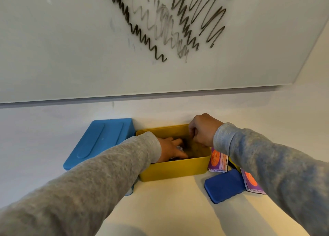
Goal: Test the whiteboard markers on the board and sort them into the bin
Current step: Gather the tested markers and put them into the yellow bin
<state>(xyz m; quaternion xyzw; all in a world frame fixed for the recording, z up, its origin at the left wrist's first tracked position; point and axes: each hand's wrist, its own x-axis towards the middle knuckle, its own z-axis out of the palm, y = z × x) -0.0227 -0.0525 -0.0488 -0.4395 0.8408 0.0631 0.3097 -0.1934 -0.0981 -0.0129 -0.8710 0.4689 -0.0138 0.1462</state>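
The yellow bin (175, 169) sits against the wall below the scribbled whiteboard (71, 49). The left hand (171, 149) reaches down inside the bin, fingers spread flat over dark markers (178, 159) lying at its bottom. The right hand (203, 130) hovers over the bin's far right corner, fingers curled; what it grips I cannot tell. A blue lid (99, 141) lies left of the bin, a blue eraser (223, 186) to its right
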